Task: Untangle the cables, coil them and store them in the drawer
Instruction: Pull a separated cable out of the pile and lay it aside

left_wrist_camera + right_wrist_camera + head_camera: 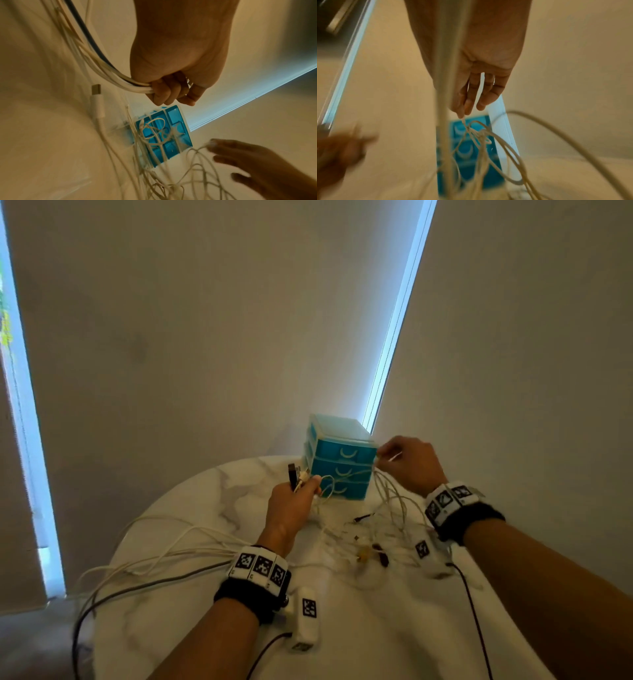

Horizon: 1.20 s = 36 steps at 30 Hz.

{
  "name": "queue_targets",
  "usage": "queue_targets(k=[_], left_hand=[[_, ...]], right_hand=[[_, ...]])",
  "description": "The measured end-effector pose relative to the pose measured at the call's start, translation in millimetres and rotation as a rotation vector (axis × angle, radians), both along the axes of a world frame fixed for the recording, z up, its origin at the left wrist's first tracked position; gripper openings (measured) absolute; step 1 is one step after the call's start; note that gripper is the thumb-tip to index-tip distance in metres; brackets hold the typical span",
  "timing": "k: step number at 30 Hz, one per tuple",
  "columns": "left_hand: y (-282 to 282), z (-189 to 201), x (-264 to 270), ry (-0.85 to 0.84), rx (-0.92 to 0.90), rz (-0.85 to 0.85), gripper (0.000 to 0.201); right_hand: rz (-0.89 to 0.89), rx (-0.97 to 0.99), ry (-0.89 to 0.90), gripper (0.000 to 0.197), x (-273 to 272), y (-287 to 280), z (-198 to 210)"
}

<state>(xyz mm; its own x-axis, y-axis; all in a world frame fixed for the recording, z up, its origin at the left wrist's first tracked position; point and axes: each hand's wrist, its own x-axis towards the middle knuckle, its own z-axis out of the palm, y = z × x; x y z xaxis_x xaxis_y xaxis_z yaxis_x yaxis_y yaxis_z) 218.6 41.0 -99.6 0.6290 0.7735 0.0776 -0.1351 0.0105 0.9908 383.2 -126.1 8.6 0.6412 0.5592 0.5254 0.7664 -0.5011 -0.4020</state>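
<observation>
Head view: blue 3-drawer organizer (339,455) at far edge of marble table (212,621), drawers closed. Left hand (293,505) in front of it, fist round a bundle of white cables (164,546) w/ plugs sticking up. Right hand (409,463) just right of organizer, pinching a thin white cable (383,487).

L wrist: fingers (163,93) curled round bundle above organizer.

R wrist: fingertips (467,106) pinch tangled strand above organizer.
</observation>
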Motion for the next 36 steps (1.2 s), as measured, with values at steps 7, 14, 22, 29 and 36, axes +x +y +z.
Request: queue_targets(k=[7,14,22,29,36], left_hand=[[4,0,1,-0.01,-0.03,0.011,0.031],[3,5,-4,-0.089,-0.035,0.007,0.032],[-24,31,-22,-0.23,0.129,-0.158,0.027],[-24,19,-17,-0.124,0.294,-0.362,0.026],[-20,13,-12,-0.16,0.272,-0.287,0.02]], right_hand=[[0.066,0.591,0.153,0.026,-9,-36,144],[0.227,0.518,0.187,0.027,-38,-50,170],[0.351,0.058,0.308,0.02,-61,-31,94],[0.42,-0.087,0.288,0.02,-63,-12,52],[0.43,-0.129,0.306,0.018,-52,-15,39]])
